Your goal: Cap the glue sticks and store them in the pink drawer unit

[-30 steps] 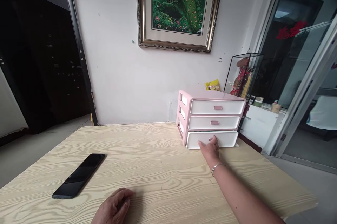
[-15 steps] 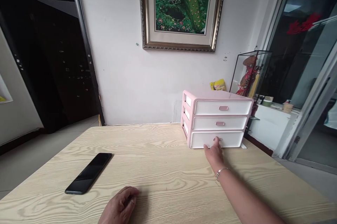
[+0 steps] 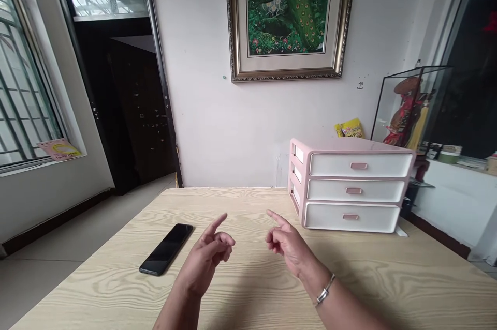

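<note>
Both hands (image 3: 207, 255) (image 3: 290, 246) are held empty over the worktop (image 3: 112, 299).
Index fingers (image 3: 218, 223) are extended; a phone (image 3: 166, 250) is set near the left, a drawer unit (image 3: 330, 190) near the right.

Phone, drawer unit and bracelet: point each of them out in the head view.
Phone (image 3: 166, 249): head view, on the middle of its dark screen.
Drawer unit (image 3: 337, 190): head view, on its white front, at middle height.
Bracelet (image 3: 322, 296): head view, on its wider silvery part.
</note>
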Tool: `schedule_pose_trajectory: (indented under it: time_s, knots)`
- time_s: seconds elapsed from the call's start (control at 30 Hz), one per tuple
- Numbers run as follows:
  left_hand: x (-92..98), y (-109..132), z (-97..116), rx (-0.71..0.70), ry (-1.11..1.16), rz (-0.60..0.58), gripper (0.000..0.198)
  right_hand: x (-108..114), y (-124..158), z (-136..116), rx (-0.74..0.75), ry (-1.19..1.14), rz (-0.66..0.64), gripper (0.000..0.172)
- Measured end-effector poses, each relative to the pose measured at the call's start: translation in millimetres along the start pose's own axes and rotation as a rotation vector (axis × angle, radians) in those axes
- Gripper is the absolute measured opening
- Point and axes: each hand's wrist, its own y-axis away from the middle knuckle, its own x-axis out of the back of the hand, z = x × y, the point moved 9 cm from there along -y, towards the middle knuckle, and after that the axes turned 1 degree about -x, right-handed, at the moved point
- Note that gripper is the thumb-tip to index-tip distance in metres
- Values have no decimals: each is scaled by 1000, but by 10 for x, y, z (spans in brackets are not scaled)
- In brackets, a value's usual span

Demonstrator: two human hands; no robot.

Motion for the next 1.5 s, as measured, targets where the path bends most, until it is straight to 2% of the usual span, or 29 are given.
schedule_pose_trajectory:
  time_s: [0.13,0.27,0.43,0.57,0.7,1.0,1.13,1.23,1.4,1.5]
  knots:
    - [-319,-127,455,-168,227,-195,89,-390,-20,-386,65,-244,-218,88]
    - [-570,-169,775,-298,300,-406,87,-572,14,-769,192,-368,-413,81]
    - [-795,-156,951,-370,289,-622,84,-647,109,-1084,325,-407,-540,73]
    - [-848,-182,1002,-415,309,-720,79,-672,102,-1131,358,-420,-590,68]
    - [-806,-265,999,-438,295,-747,82,-593,8,-1071,345,-406,-572,74]
    - [-676,-460,882,-415,267,-708,86,-459,-238,-991,328,-361,-457,81]
    - [-697,-460,894,-412,261,-711,85,-412,-289,-942,303,-324,-409,89]
    - [-694,-442,913,-408,252,-706,85,-411,-254,-962,310,-311,-427,94]
    - [-662,-427,896,-405,229,-699,86,-454,-159,-1053,350,-354,-497,79]
    - [-654,-423,862,-390,235,-695,86,-465,-144,-1076,351,-358,-500,78]
